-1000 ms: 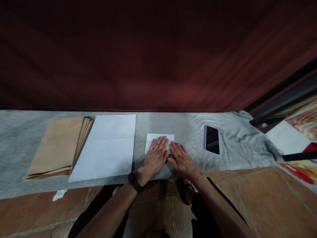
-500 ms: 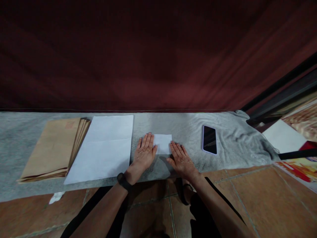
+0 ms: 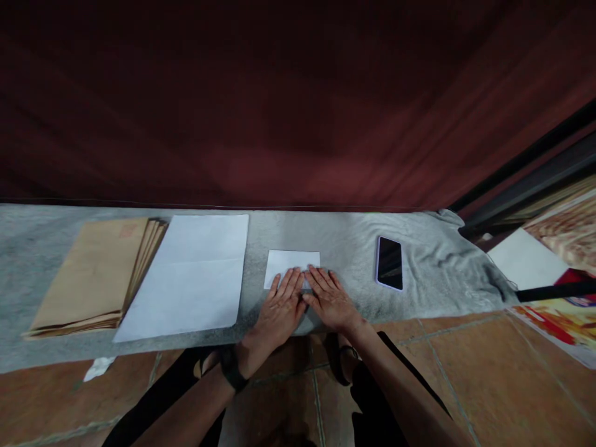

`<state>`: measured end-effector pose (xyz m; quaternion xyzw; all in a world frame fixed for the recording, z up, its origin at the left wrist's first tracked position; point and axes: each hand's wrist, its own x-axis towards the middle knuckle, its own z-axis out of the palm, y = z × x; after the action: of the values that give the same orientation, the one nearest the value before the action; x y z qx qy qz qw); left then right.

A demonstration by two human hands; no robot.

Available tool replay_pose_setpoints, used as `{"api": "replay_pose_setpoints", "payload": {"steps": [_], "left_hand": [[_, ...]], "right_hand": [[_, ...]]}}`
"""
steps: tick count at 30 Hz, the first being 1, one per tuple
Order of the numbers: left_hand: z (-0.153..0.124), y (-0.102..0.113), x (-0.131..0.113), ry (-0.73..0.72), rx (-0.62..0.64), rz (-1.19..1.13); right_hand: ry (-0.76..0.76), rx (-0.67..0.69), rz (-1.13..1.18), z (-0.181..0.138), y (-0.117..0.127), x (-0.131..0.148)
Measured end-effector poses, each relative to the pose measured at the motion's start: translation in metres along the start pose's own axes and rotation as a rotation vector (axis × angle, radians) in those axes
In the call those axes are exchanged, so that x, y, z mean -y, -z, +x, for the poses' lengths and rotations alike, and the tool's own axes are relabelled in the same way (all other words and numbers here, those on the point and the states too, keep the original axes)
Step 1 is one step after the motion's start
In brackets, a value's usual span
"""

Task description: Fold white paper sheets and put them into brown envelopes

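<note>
A small folded white paper [image 3: 288,257] lies flat on the grey cloth [image 3: 344,239]. My left hand [image 3: 280,307] rests on its near edge, palm down with the fingers stretched out. Beside it, my right hand [image 3: 331,302] lies flat over the paper's near right corner, fingers extended. The two hands almost meet at the fingertips, and they cover part of the paper's near side. Neither hand grasps anything.
To the left lie a large white sheet stack [image 3: 190,273] and several brown paper envelopes [image 3: 90,267]. A phone [image 3: 390,263] with a purple case lies to the right. A dark red curtain [image 3: 279,124] hangs behind. Tiled floor [image 3: 274,406] shows in front.
Both hands have slid inward and toward me, from the paper's two sides to its near edge. They are now close together, and more of the paper's far side shows.
</note>
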<state>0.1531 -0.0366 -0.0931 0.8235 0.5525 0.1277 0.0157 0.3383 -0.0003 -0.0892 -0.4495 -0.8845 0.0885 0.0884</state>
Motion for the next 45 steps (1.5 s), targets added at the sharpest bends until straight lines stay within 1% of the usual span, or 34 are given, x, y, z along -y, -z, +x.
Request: {"api": "replay_pose_setpoints", "payload": {"steps": [3,8,12,21,24,27,32,38,41,45], "left_hand": [[0.000,0.001,0.000,0.004,-0.010,-0.004],[0.001,0.001,0.004,-0.006,-0.034,-0.012],[-0.002,0.002,0.007,0.014,-0.035,0.014],[-0.008,0.010,0.019,0.092,-0.014,0.050],[-0.010,0.012,0.019,0.120,-0.008,0.056],[-0.011,0.014,0.018,0.131,-0.028,0.045],[-0.014,0.017,0.016,0.109,-0.058,0.001],[-0.015,0.014,0.016,0.127,-0.037,-0.012],[-0.015,0.013,0.016,0.126,-0.036,-0.019],[-0.016,0.016,0.015,0.132,-0.044,-0.023]], "right_hand": [[-0.033,0.012,-0.003,0.006,0.001,-0.002],[-0.055,-0.016,-0.036,0.017,0.002,-0.009],[-0.079,-0.023,-0.061,0.023,0.000,-0.012],[-0.146,-0.040,-0.108,0.028,-0.002,-0.015],[-0.165,-0.031,-0.125,0.028,-0.002,-0.014],[-0.170,-0.039,-0.134,0.028,-0.002,-0.015],[-0.132,-0.078,-0.105,0.027,-0.001,-0.010],[0.084,-0.026,-0.018,0.022,-0.004,0.017],[0.065,-0.023,-0.039,0.020,-0.007,0.019],[-0.001,-0.047,-0.072,0.021,-0.009,0.006]]}}
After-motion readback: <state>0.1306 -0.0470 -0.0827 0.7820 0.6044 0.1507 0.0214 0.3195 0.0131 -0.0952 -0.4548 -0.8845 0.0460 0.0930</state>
